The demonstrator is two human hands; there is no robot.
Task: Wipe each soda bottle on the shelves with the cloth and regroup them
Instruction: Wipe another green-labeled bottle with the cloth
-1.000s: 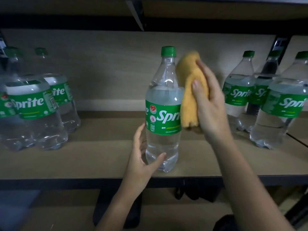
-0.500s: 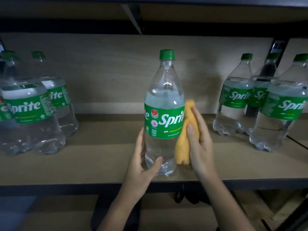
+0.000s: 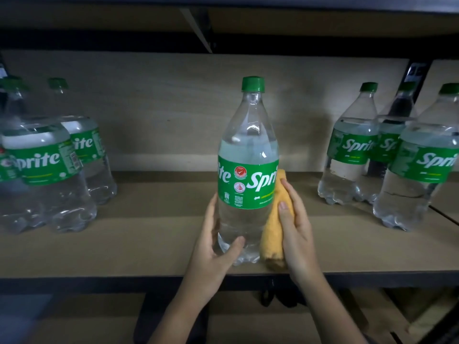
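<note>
A clear Sprite bottle (image 3: pixel 248 155) with a green cap and label stands upright near the front middle of the wooden shelf (image 3: pixel 149 232). My left hand (image 3: pixel 213 247) grips its lower part, thumb across the front of the base. My right hand (image 3: pixel 294 224) holds a folded yellow cloth (image 3: pixel 273 232) and presses it against the bottle's lower right side, from the label down to the base. A group of Sprite bottles (image 3: pixel 47 170) stands at the left. Another group of Sprite bottles (image 3: pixel 355 150) stands at the right.
The shelf's dark front rail (image 3: pixel 99 284) runs below my hands. The board of an upper shelf (image 3: pixel 223 21) hangs close above the bottle caps. Bare shelf lies between the middle bottle and both groups. A lower shelf (image 3: pixel 236 328) shows underneath.
My right hand has slid the cloth down the bottle's right side, from the neck to the base. The left hand has kept its hold on the bottle's lower part.
</note>
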